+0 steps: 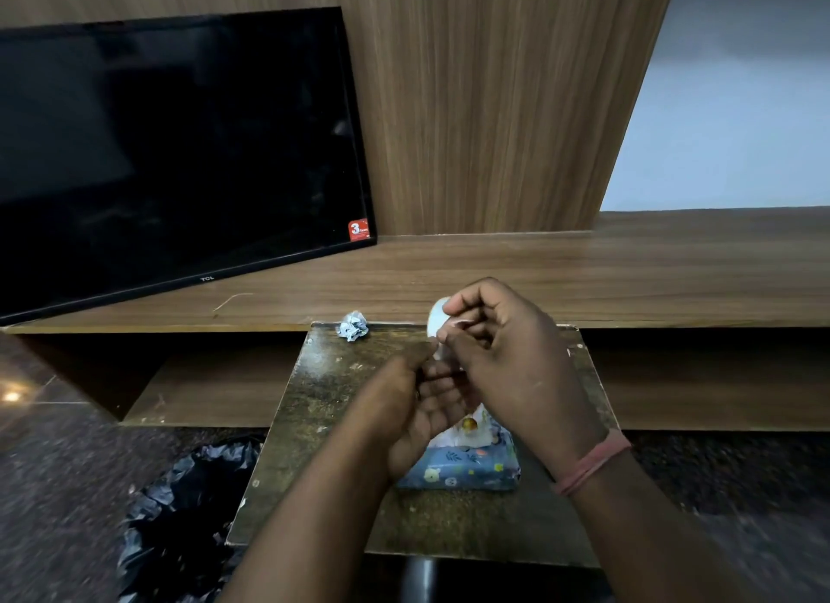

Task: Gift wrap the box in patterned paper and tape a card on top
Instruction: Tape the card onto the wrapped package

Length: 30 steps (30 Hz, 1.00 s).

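A box wrapped in blue patterned paper [467, 470] lies on the small worn table [332, 405], with a pale card [471, 427] on top, partly hidden by my hands. Above it my right hand [507, 346] grips a white roll of tape [436, 319]. My left hand [413, 400] is raised beside it, its fingertips pinching at the tape's loose end near the roll. Both hands hover above the box without touching it.
A crumpled scrap of wrapping paper [353, 326] lies at the table's far edge. A black TV [170, 153] leans against the wooden wall on a long shelf [629, 265]. A black bin bag [188, 512] sits on the floor at the left.
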Available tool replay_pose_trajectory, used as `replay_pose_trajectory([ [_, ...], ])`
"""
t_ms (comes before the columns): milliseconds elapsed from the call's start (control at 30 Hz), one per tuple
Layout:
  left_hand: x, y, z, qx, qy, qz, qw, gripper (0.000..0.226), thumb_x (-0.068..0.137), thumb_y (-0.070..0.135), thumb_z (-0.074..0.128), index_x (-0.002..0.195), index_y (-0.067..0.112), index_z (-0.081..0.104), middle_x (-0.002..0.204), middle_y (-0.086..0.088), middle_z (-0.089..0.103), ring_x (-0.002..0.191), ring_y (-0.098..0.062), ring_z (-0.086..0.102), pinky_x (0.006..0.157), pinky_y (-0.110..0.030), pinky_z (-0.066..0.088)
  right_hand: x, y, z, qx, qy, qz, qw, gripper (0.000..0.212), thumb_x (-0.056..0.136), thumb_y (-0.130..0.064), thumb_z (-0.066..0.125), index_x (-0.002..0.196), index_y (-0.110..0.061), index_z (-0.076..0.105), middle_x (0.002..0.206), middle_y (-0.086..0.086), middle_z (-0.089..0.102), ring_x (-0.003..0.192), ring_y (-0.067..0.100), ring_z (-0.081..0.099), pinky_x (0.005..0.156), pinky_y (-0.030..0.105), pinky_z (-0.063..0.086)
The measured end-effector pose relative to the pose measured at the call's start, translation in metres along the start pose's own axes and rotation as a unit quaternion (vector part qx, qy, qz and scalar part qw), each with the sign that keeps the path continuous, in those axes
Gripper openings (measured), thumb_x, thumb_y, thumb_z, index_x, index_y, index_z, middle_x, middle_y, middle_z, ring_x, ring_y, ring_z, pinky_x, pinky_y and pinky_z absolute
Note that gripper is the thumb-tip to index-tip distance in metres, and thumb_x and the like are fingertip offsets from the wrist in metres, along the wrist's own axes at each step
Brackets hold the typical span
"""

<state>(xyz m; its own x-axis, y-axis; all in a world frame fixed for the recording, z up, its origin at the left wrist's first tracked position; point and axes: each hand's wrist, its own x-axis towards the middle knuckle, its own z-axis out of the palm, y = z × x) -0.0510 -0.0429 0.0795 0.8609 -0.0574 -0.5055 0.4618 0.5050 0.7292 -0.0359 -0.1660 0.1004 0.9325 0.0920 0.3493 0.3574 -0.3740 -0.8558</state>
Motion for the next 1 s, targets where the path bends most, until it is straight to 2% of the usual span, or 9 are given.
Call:
replay_pose_trajectory([
  [100,0.002,0.005,-0.014,0.047,0.030,-0.037,0.998,0.036,0.096,0.043,0.066,0.103,0.007,0.067,0.096,-0.014,0.066,0.077,-0.024,0.070,0.067,-0.034,0.063,0.003,0.000,-0.003,0.034,-0.029,0.001,0.999,0.020,0.087,-0.008,0.075,0.092,-0.026,0.068,0.085,-0.006,0.071,0.080,0.010,0.069,0.075,0.031,0.059],
  [200,0.007,0.005,-0.023,0.194,0.055,0.035,0.979,0.055,0.077,0.056,0.077,0.114,0.017,0.067,0.112,-0.008,0.071,0.092,-0.022,0.064,0.074,-0.032,0.055,0.006,0.002,-0.011,0.084,-0.012,0.032,0.996,0.015,0.087,-0.011,0.077,0.090,-0.023,0.069,0.088,-0.002,0.073,0.083,0.015,0.071,0.076,0.032,0.059],
  [333,0.004,0.006,-0.022,0.242,-0.004,0.087,0.966,0.034,0.087,0.022,0.079,0.117,0.007,0.069,0.102,-0.008,0.078,0.076,-0.011,0.073,0.064,-0.019,0.056,0.007,0.008,-0.013,0.114,-0.031,0.087,0.989,0.014,0.089,-0.002,0.073,0.092,-0.014,0.066,0.084,0.005,0.073,0.080,0.017,0.075,0.079,0.041,0.062],
  [433,0.008,0.005,-0.024,0.271,0.008,0.113,0.956,0.035,0.086,0.004,0.079,0.118,0.005,0.065,0.102,-0.013,0.078,0.093,-0.028,0.077,0.089,-0.045,0.062,0.008,0.012,-0.016,0.157,-0.031,0.139,0.977,0.016,0.091,0.005,0.068,0.093,-0.010,0.063,0.085,0.013,0.070,0.077,0.024,0.076,0.072,0.048,0.064],
  [500,0.009,0.007,-0.026,0.311,0.006,0.119,0.943,0.034,0.087,0.003,0.077,0.118,0.006,0.063,0.101,-0.014,0.079,0.093,-0.030,0.077,0.092,-0.052,0.059,0.009,0.014,-0.020,0.148,-0.031,0.146,0.978,0.017,0.090,0.007,0.067,0.094,-0.009,0.063,0.086,0.017,0.071,0.075,0.027,0.076,0.069,0.046,0.064],
  [700,0.010,0.009,-0.034,0.470,0.027,0.142,0.871,0.043,0.074,0.030,0.087,0.107,0.032,0.059,0.102,0.001,0.077,0.094,-0.022,0.074,0.090,-0.055,0.058,0.013,0.021,-0.028,0.136,-0.022,0.117,0.983,0.024,0.084,0.009,0.072,0.087,-0.013,0.062,0.080,0.013,0.070,0.077,0.028,0.075,0.073,0.043,0.063],
  [833,0.010,0.009,-0.032,0.450,0.030,0.160,0.878,0.025,0.088,0.026,0.080,0.108,0.027,0.066,0.100,0.003,0.077,0.090,-0.018,0.075,0.088,-0.054,0.059,0.015,0.021,-0.030,0.171,-0.015,0.105,0.980,0.023,0.085,0.007,0.072,0.089,-0.013,0.063,0.081,0.014,0.072,0.082,0.030,0.076,0.081,0.046,0.061],
  [900,0.010,0.007,-0.028,0.426,0.082,0.197,0.879,0.021,0.085,0.033,0.081,0.100,0.031,0.066,0.101,0.004,0.075,0.095,-0.022,0.071,0.083,-0.053,0.058,0.016,0.020,-0.028,0.181,-0.024,0.112,0.977,0.024,0.086,0.003,0.074,0.087,-0.019,0.065,0.086,0.016,0.072,0.088,0.032,0.075,0.086,0.053,0.059],
  [1000,0.011,0.002,-0.019,0.425,0.194,0.249,0.848,0.034,0.080,0.033,0.084,0.098,0.030,0.055,0.099,0.005,0.062,0.090,-0.015,0.058,0.068,-0.031,0.046,0.014,0.018,-0.022,0.144,-0.019,0.115,0.983,0.022,0.084,-0.005,0.078,0.084,-0.024,0.066,0.088,0.014,0.072,0.090,0.033,0.074,0.083,0.059,0.059],
])
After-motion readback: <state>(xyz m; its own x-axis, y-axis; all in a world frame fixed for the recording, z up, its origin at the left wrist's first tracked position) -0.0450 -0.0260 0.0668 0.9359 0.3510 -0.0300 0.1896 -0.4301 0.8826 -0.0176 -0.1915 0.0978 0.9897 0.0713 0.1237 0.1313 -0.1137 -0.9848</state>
